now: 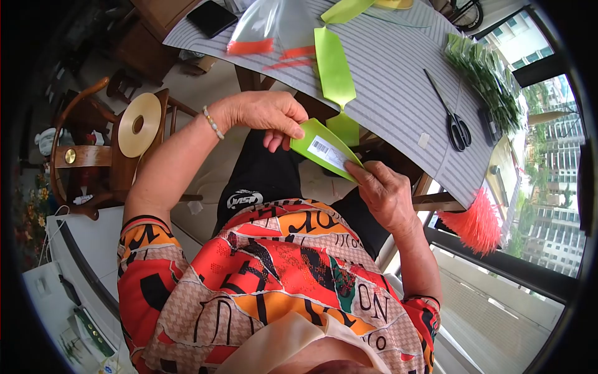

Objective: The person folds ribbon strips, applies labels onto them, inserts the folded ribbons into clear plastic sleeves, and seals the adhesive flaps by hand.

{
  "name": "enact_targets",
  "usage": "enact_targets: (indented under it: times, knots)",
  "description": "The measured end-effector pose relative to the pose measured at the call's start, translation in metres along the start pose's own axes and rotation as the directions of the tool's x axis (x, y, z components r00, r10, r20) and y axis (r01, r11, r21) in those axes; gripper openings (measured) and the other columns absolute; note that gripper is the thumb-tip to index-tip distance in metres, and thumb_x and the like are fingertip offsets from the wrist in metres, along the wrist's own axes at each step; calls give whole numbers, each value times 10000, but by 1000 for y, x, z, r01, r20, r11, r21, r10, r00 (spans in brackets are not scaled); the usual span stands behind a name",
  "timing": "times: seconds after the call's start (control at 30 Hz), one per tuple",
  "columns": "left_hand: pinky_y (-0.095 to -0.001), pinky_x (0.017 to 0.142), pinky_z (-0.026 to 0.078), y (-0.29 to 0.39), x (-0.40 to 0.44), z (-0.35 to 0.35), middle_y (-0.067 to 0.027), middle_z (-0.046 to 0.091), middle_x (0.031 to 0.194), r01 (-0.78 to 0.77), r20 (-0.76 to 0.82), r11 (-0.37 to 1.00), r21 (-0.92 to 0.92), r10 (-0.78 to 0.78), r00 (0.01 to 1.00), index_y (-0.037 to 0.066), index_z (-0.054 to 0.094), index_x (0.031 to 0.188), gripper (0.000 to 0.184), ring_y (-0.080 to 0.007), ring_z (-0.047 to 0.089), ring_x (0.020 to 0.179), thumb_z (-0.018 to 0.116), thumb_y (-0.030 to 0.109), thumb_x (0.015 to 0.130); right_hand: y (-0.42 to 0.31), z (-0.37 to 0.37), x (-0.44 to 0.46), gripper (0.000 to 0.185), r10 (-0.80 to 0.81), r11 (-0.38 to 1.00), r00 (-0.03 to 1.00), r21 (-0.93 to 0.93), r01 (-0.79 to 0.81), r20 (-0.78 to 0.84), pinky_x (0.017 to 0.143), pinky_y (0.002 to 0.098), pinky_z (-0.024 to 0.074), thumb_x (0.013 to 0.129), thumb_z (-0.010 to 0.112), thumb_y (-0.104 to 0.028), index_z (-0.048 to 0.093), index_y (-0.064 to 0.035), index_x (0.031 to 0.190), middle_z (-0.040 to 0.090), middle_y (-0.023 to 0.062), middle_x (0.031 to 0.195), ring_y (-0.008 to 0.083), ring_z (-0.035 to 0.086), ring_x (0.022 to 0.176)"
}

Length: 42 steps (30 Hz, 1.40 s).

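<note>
A green strip (334,65) runs in linked panels down over the near edge of the striped tablecloth. Above my lap, both hands hold a green panel with a white barcode label (322,148) on it. My left hand (268,116), a beaded bracelet at its wrist, pinches the panel's upper left end between thumb and fingers. The right end is gripped between the thumb and fingers of my right hand (381,187). The label faces up between the two hands.
On the striped table (389,81) lie black scissors (458,128), clear bags with red edges (265,31), a black phone (212,19) and bagged green bundles (483,78). Red bristles (476,221) hang at its right corner. A tape roll (138,124) rests on a wooden chair at left.
</note>
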<state>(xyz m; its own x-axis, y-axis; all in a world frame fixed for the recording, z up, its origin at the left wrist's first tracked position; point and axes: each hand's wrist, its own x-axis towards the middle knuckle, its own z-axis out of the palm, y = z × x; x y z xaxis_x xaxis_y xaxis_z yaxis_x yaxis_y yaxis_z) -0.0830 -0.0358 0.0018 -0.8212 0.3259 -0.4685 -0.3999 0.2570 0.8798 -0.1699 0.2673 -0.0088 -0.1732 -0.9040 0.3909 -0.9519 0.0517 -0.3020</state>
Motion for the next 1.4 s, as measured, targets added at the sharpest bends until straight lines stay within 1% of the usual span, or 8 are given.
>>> enact_targets:
  times: [0.27, 0.4, 0.5, 0.53, 0.63, 0.87, 1.13, 1.4]
  knots:
    - [-213, 441, 496, 1, -13, -2, -105, 672, 718, 14, -71, 998, -53, -18, 997, -47, 662, 931, 233, -113, 635, 504, 595, 176, 930, -4, 2, 5, 472, 39, 998, 999, 54, -39, 7, 548, 354, 525, 690, 671, 56, 662, -70, 1144, 600, 77, 875, 246, 635, 663]
    - [-262, 557, 513, 4, -21, -21, -106, 702, 904, -168, -497, 986, 0, 145, 855, -8, 650, 1097, 284, -156, 654, 633, 570, 224, 953, 7, 0, 10, 381, 261, 945, 956, 239, -223, -138, 535, 303, 497, 792, 676, 51, 675, -75, 1152, 613, 95, 836, 191, 625, 623]
    - [-357, 758, 534, -4, 5, -39, -104, 703, 977, 245, -571, 517, 820, 719, 397, 7, 622, 1166, 315, -248, 665, 844, 586, 204, 923, 17, 3, 33, 189, 556, 706, 824, 586, -398, -110, 548, 229, 450, 881, 633, -9, 678, 6, 1064, 625, 62, 791, 100, 571, 589]
    - [-471, 1011, 416, -2, 13, -41, -119, 670, 1126, 299, -600, 521, 800, 701, 384, 15, 608, 1188, 329, -325, 572, 1135, 570, 160, 895, 18, 7, 49, 166, 650, 542, 759, 724, -427, -40, 565, 230, 455, 893, 621, -21, 676, 15, 1045, 628, 58, 798, 100, 571, 602]
    - [-593, 1080, 303, -7, 47, -57, -122, 634, 1211, 587, -496, 255, 768, 817, 294, 38, 633, 1127, 268, -353, 509, 1240, 523, 143, 907, 24, 35, 102, 135, 659, 306, 751, 927, -217, -42, 638, 244, 468, 930, 596, -76, 672, 16, 994, 633, 40, 805, 107, 586, 673]
    - [-683, 1107, 143, -2, 73, -86, -156, 553, 1344, 639, -671, 309, 704, 585, 456, 50, 592, 1244, 372, -377, 412, 1351, 485, 207, 924, 56, 60, 132, 235, 330, 855, 917, 482, -191, -224, 623, 262, 485, 888, 610, 4, 655, 26, 1118, 625, 99, 871, 156, 631, 692]
    - [-695, 1087, 152, -5, 75, -105, -81, 698, 1047, 640, -687, 342, 688, 593, 421, 121, 702, 876, 135, -382, 547, 1220, 571, 144, 855, 82, -4, 67, 182, 636, 658, 734, 663, -357, -236, 646, 265, 488, 890, 629, -19, 669, 45, 1055, 641, 71, 852, 125, 618, 692]
    - [-598, 985, 380, 5, 70, -143, -138, 714, 867, 351, -775, 692, 631, 544, 322, 154, 756, 927, 196, -328, 672, 923, 581, 230, 881, 55, 46, 172, 230, 710, -108, 704, 992, 63, 33, 730, 315, 543, 943, 605, -155, 579, 61, 1018, 627, 118, 855, 185, 636, 726]
